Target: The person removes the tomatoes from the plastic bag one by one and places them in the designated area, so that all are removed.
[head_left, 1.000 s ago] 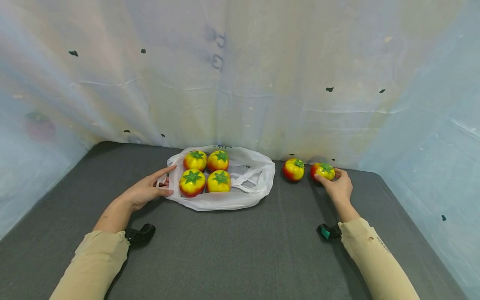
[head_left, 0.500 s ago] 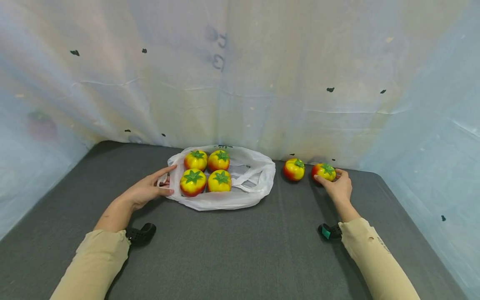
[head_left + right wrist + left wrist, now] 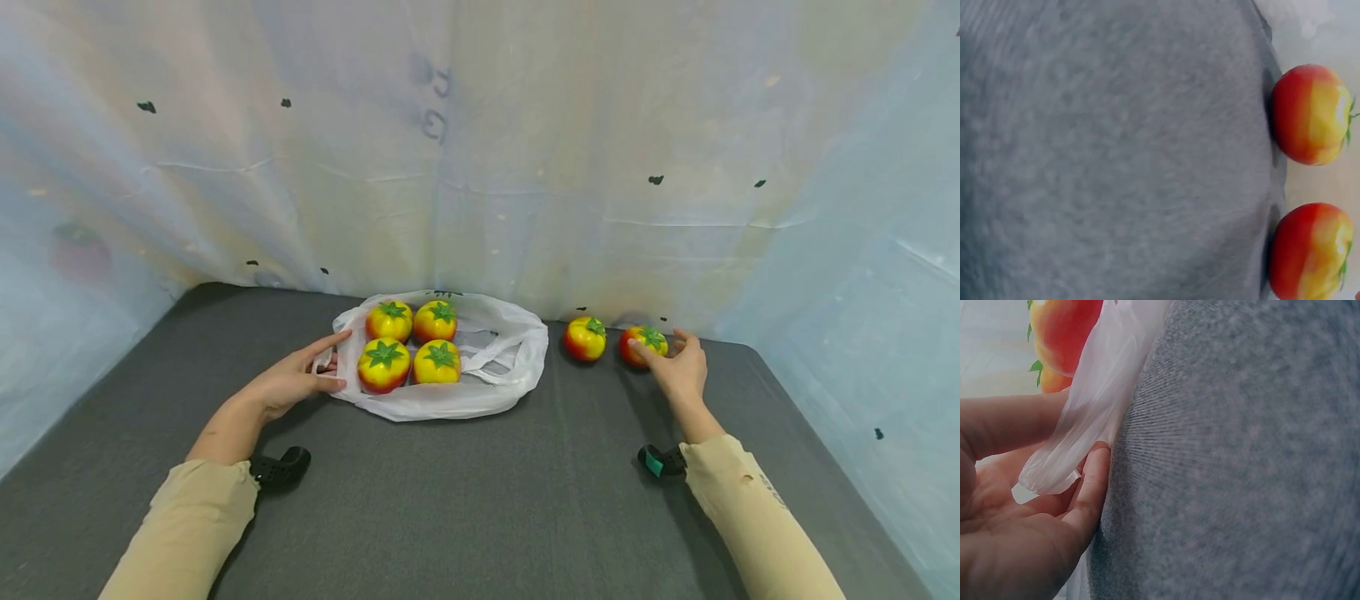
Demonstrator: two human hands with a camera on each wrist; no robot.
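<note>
Several red-and-yellow tomatoes with green leafy tops sit in an open white plastic bag. At the bag's left edge my left hand holds its gathered handle between thumb and fingers. To the right of the bag, two more tomatoes stand on the table: one nearer the bag and another, the rightmost tomato. My right hand is at the rightmost tomato, thumb in front of it and fingers spread off its right side. In the right wrist view both tomatoes show, ungripped.
Dark grey cloth covers the table. A pale sheet hangs like a wall close behind the bag and tomatoes, with further sheeting on both sides. Black wrist devices sit on both forearms.
My right hand's thumb and fingers have spread apart from the rightmost tomato, which they held before. The left hand and the bag stay where they were.
</note>
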